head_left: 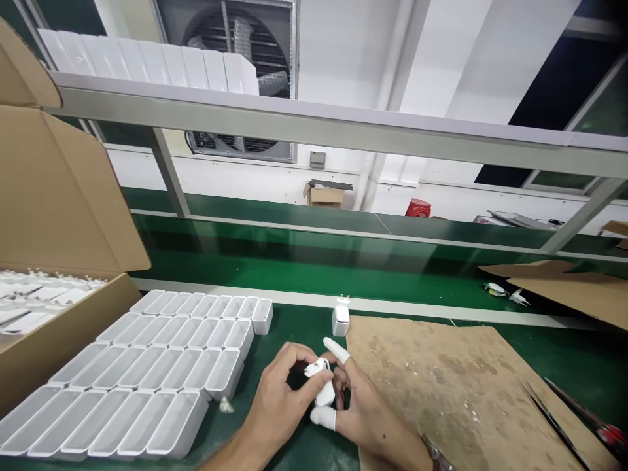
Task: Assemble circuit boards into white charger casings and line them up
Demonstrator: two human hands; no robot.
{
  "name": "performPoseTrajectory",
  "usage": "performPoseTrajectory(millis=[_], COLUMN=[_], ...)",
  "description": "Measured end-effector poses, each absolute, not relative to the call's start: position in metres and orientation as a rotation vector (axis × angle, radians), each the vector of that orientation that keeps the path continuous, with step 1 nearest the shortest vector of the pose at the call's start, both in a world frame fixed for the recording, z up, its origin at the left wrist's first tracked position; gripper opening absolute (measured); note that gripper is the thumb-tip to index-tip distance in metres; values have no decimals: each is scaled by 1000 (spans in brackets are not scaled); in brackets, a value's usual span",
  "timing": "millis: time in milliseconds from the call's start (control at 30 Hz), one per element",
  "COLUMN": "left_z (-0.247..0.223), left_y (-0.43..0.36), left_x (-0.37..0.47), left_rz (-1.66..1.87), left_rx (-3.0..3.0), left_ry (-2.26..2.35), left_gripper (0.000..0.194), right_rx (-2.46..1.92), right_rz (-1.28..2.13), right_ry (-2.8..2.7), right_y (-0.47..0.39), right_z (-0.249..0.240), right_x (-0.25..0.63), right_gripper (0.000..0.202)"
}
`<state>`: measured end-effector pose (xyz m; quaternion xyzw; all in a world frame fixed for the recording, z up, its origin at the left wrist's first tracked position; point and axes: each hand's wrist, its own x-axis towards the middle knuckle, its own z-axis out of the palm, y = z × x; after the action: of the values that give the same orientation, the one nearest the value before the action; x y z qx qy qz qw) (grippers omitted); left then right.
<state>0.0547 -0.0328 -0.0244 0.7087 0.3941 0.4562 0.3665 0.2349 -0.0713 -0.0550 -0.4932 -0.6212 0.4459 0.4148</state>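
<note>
A small white plug-in power adapter [324, 392] is between my two hands, its pin end tilted up and to the left. My left hand [282, 392] pinches it with thumb and fingers. From the other side, my right hand [360, 399] closes round it, thumb by its lower end and bent fingers behind it. White finger cots cover that hand's thumb and index finger, and the index points up, off the adapter. Just beyond my hands, another white adapter [341, 320] stands upright with its pins on top. My fingers partly hide the held adapter.
Rows of white open housings [176, 425] fill the left of the green bench. Beside them is a cardboard box [73, 327] of white parts. At right lies a cardboard sheet [432, 379] with tweezers [554, 422] and a red-handled tool [608, 435]. A metal shelf rail [343, 124] crosses above.
</note>
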Motion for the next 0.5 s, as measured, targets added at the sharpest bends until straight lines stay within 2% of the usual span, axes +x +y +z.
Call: performPoseTrajectory(millis=[267,500], left_z=[-6,-30], left_y=[-23,-27], left_x=[52,52], left_rz=[934,1137], left_rx=[1980,1844], left_ry=[929,1064], left_gripper=[13,30], right_rx=[-1302,-1216], right_rz=[1021,1053], right_ry=[-1637,-1578], right_y=[-73,-68], right_z=[-53,-64], right_x=[238,237], right_gripper=[95,100])
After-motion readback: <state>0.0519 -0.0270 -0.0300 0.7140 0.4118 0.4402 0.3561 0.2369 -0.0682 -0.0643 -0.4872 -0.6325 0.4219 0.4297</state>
